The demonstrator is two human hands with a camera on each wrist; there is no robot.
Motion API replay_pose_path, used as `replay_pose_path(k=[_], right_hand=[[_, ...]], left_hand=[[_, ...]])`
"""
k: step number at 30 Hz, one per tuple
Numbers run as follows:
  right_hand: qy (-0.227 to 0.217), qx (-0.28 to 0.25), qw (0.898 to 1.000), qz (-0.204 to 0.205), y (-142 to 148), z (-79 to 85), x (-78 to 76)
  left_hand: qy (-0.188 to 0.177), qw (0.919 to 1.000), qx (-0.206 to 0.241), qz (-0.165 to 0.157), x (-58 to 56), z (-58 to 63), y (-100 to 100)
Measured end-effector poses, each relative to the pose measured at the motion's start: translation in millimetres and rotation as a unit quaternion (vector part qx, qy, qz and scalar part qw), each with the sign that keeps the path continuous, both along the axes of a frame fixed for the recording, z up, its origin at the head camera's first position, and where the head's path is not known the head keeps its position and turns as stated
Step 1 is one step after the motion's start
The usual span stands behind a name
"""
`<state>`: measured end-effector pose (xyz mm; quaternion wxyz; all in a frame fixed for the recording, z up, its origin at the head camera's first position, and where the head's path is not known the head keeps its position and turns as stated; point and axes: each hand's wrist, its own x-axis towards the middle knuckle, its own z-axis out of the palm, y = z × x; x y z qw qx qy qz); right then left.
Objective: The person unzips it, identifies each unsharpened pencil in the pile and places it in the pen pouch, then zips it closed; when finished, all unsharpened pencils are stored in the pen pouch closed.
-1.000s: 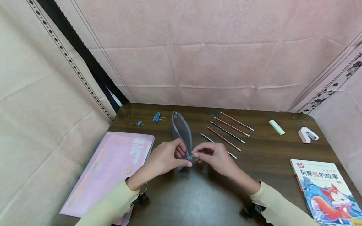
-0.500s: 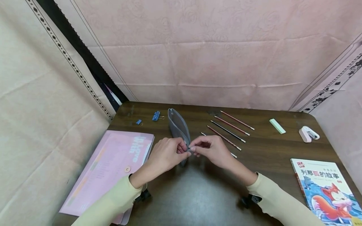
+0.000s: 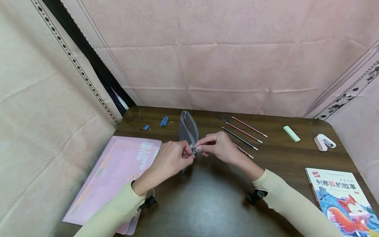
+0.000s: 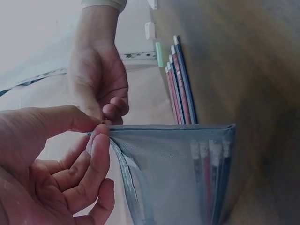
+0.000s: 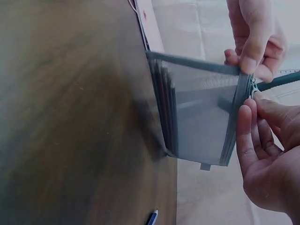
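Observation:
A grey mesh zip pouch [image 3: 188,126] stands on edge over the table, its mouth gaping at the far end. My left hand [image 3: 171,158] pinches the pouch's near top corner between thumb and fingers. Close against it, my right hand [image 3: 217,146] pinches the small metal zip pull [image 5: 254,91] at that same end. Through the mesh, several pencils [image 4: 206,178] show lying along the pouch's bottom. More pencils [image 3: 240,138] lie side by side on the table to the right, partly covered by my right hand in the head view.
On the left lies a pink folder [image 3: 115,177], with two blue binder clips [image 3: 164,121] beyond it. A pale green eraser-like bar [image 3: 291,133], a white stapler-like item [image 3: 324,142] and a fox storybook [image 3: 343,197] lie to the right. Cloth [image 3: 222,65] hangs behind the table.
Both hands have shifted a little away from the person with the pouch. The right hand has moved slightly left and now covers the nearest pencil. Its pinch at the zip end stays.

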<state>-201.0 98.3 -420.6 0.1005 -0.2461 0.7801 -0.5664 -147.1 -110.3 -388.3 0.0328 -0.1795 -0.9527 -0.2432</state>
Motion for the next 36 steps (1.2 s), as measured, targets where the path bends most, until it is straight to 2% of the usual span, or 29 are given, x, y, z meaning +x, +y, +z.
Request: replay_pose_path(k=[4,7,15,20,24,29,32,36], right_hand=[[-0.011,-0.003,1.000,-0.017,-2,13.2,-2.3],[-0.020,-0.006,0.999,-0.042,-2,15.9,-9.1],[-0.082,-0.059,0.989,-0.108,1,-11.4,-52.6],[-0.084,-0.088,0.982,-0.142,4,-14.4,-70.6],[-0.094,-0.128,0.972,-0.171,13,-14.5,-81.6],[-0.102,-0.170,0.955,-0.219,36,-10.4,-86.3],[-0.104,-0.185,0.949,-0.234,48,-3.3,-82.8],[-0.110,-0.204,0.943,-0.241,60,10.8,-68.7]], left_hand=[[0.005,0.9999,0.014,-0.008,1.3,6.7,-6],[0.006,0.9997,0.014,-0.019,4.6,9.8,-8],[0.005,0.9990,0.012,-0.042,13.5,14.7,-8],[0.011,0.9980,0.007,-0.062,18.7,18.5,-6],[0.032,0.9944,0.011,-0.100,24.3,21.4,-4],[0.091,0.9869,-0.003,-0.134,30.8,25.5,-3],[0.119,0.9842,-0.010,-0.131,31.9,31.4,-5],[0.138,0.9831,-0.017,-0.119,29.9,41.7,-15]])
